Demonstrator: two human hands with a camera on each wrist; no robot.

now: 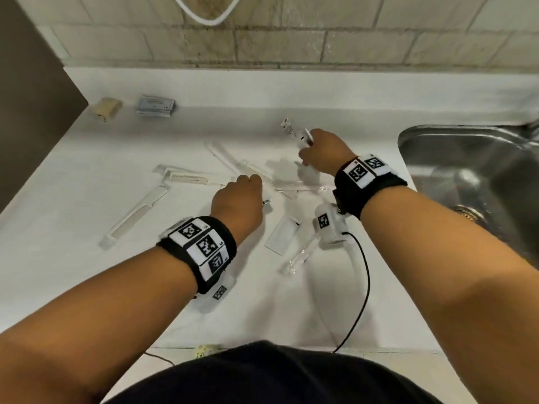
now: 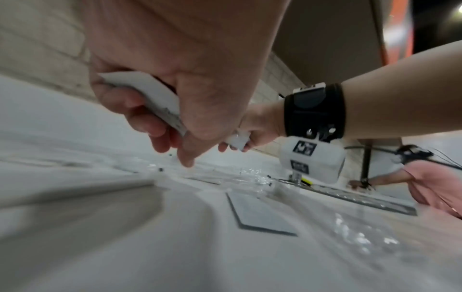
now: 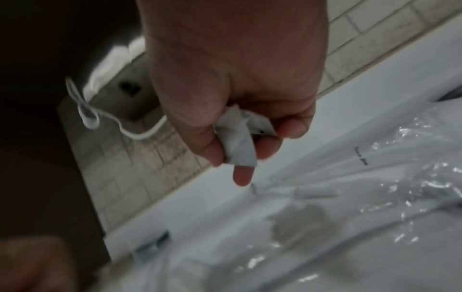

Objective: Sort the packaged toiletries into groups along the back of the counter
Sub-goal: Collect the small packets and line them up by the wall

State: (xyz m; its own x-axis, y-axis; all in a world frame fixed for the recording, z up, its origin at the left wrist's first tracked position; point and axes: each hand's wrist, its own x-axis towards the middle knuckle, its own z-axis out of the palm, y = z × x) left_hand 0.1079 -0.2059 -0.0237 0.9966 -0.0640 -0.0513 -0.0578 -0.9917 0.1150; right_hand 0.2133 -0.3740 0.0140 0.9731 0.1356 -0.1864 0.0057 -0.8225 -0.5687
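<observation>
At the back left of the tabletop (image 1: 335, 91) two groups already lie. The left hand (image 1: 237, 204) grips a white packet (image 2: 152, 94); the right hand (image 1: 323, 150) pinches a clear sachet (image 1: 291, 130). Each should join matching items without scattering the loose combs (image 1: 137, 212).

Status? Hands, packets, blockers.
Left hand grips white packet. Right hand pinches white sachet. Combs, wrapped items loose mid-counter. No blockers seen.

Beige tiled wall (image 1: 262, 45) behind white counter (image 1: 58, 287), steel sink (image 1: 466, 170).
</observation>
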